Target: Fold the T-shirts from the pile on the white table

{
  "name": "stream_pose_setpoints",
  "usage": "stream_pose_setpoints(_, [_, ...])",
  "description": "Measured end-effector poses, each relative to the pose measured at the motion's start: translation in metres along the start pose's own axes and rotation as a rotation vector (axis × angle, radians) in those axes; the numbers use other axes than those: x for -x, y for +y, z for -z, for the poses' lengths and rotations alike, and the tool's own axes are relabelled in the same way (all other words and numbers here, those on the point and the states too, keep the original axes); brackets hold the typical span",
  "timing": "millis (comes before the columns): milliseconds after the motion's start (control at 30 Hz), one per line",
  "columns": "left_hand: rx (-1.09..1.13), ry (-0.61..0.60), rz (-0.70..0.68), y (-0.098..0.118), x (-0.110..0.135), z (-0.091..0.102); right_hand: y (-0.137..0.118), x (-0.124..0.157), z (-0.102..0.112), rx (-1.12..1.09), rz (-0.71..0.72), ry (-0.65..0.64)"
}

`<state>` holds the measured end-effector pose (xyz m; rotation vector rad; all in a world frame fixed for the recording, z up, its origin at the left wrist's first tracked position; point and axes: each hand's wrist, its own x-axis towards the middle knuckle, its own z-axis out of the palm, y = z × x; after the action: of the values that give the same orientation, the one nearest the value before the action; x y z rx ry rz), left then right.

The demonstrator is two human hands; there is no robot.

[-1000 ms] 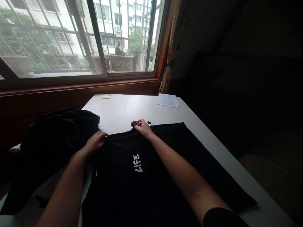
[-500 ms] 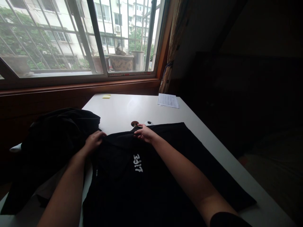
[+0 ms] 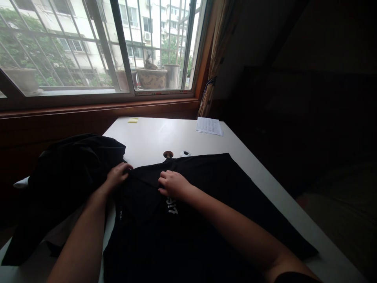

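A black T-shirt point(image 3: 206, 220) with white lettering lies spread over the white table point(image 3: 159, 133). At its upper left corner, my left hand point(image 3: 118, 175) is closed on the shirt's edge, beside a heap of black clothing point(image 3: 73, 169). Over the upper part of the print, my right hand point(image 3: 174, 184) has its fingers curled together on the shirt's cloth, hiding some of the letters. A crease runs in the fabric between the two hands. The fingertips of the right hand are partly hidden.
Beyond the shirt's top edge are a round brown hole-like disc point(image 3: 168, 154) and a small white round object point(image 3: 185, 153). Papers point(image 3: 209, 125) and yellow sticky notes point(image 3: 133, 120) lie at the table's far side, below a barred window point(image 3: 159, 47).
My right hand has come away from the shirt's top edge, moving toward me and slightly left onto the print, with its fingers more curled. My left hand has stayed in place.
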<state>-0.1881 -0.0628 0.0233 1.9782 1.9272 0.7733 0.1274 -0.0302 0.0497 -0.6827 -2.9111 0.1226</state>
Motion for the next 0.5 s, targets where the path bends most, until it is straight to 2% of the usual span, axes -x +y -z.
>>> stream_pose_setpoints(133, [-0.006, -0.009, -0.008, -0.001, -0.001, -0.001, -0.009, -0.004, 0.003, 0.02, -0.013, 0.051])
stream_pose_setpoints(300, [-0.018, -0.015, -0.023, -0.001, -0.001, -0.004, -0.021, -0.002, 0.018, -0.139, -0.069, 0.183])
stream_pose_setpoints(500, [-0.012, -0.028, -0.014, 0.001, 0.001, -0.003, -0.014, -0.002, 0.017, -0.224, -0.023, 0.091])
